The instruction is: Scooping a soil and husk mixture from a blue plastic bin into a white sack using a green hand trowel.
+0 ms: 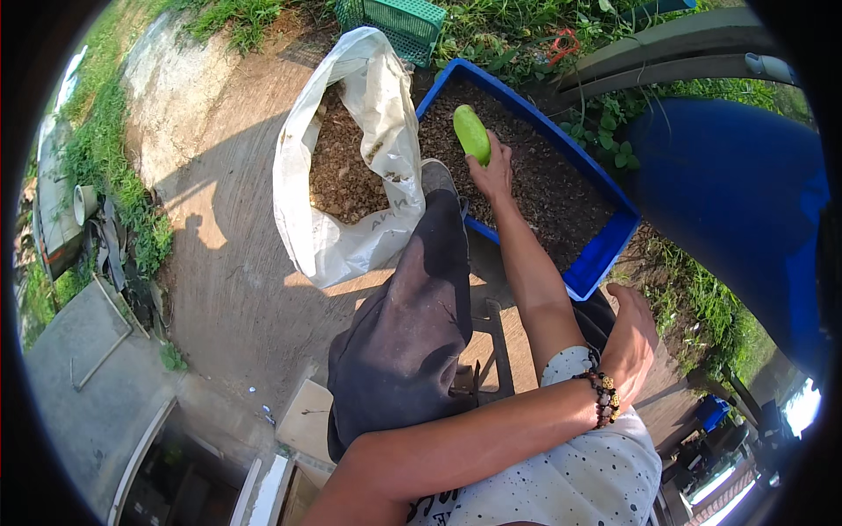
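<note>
My right hand (493, 167) is closed around the lower end of a light green oblong object (471, 131). Whether it is a vegetable or a scoop I cannot tell. Hand and object are above a blue plastic tray (601, 260) of dark, crumbly soil (539, 158). My left hand (631, 342) reaches across my body to beside my right elbow, over my dark-trousered right knee. One digit stretches away from the others, and nothing shows in it. Beaded bracelets (606, 398) circle that wrist. Left of the tray, a white plastic sack (342, 256) stands with its mouth wide, holding brown, coarse material (345, 164).
My shoe (437, 176) is between sack and tray. Beyond them sits a green plastic basket (401, 26) by the grass. A large blue barrel-like object (730, 197) flanks the tray on the right. Concrete ground (243, 276) stretches left, and a dark stool frame (496, 348) shows beneath me.
</note>
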Demonstrator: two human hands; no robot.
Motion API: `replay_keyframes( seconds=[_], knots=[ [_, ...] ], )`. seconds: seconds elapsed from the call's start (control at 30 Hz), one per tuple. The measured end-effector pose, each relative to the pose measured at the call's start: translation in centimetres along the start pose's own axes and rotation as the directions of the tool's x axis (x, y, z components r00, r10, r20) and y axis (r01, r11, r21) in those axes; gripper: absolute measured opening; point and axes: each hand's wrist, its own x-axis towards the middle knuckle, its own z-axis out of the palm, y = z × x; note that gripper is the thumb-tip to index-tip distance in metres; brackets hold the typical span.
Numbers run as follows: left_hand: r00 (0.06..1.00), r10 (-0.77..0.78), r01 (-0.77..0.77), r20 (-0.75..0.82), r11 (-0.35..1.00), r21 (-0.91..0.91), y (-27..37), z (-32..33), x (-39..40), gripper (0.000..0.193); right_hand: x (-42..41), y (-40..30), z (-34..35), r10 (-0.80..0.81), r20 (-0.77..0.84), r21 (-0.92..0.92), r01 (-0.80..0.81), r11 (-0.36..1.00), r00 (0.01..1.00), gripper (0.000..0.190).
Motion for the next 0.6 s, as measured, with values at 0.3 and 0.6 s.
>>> replay_keyframes(
  seconds=[0.3,0.6],
  knots=[
    [0.997,-0.005,0.002,0.074,1.000,0.031,0.5,0.6,0.3,0.041,-1.3,2.9,0.4,-0.134,0.261,0.198,0.082,0.977,0.956,0.055],
    [1.000,0.009,-0.009,-0.011,1.000,0.018,1.1,1.0,0.5,0.036,-2.2,7.0,-2.0,0.223,0.386,0.690,-0.440,0.574,0.895,0.046]
  ],
)
